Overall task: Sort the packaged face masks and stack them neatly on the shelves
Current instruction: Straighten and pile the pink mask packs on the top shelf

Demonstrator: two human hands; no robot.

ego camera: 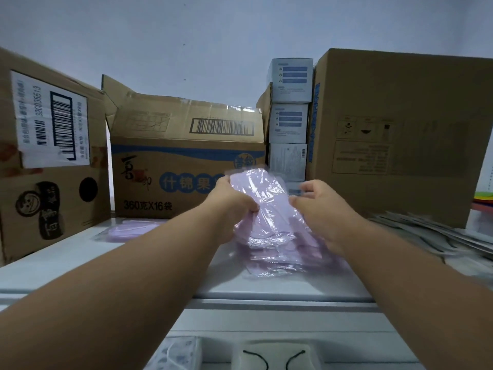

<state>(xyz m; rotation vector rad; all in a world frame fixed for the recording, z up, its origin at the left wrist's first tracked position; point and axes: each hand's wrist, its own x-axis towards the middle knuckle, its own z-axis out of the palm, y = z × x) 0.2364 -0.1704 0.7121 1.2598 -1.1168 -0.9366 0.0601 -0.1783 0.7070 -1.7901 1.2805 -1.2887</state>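
— Lilac, were they?

— Yes: pale purple masks in clear crinkly wrappers. My left hand (231, 202) gripped a tilted bundle of packets (260, 193) above the stack (282, 252) on the white shelf (160, 252).

— Your right?

— My right hand (318, 206) touched its edge, fingers loosely curled (grip unclear, blurred).

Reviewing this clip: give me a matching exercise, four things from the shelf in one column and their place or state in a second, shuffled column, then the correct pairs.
Things
1. lilac mask packet
2. lone lilac packet
3. white mask boxes
4. grey packets

Places or states
A. fanned out flat at the far right of the shelf
B. held up between both hands
C. stacked upright between two cartons
D. lying flat on the shelf, left of the arms

Pairs: 1-B, 2-D, 3-C, 4-A
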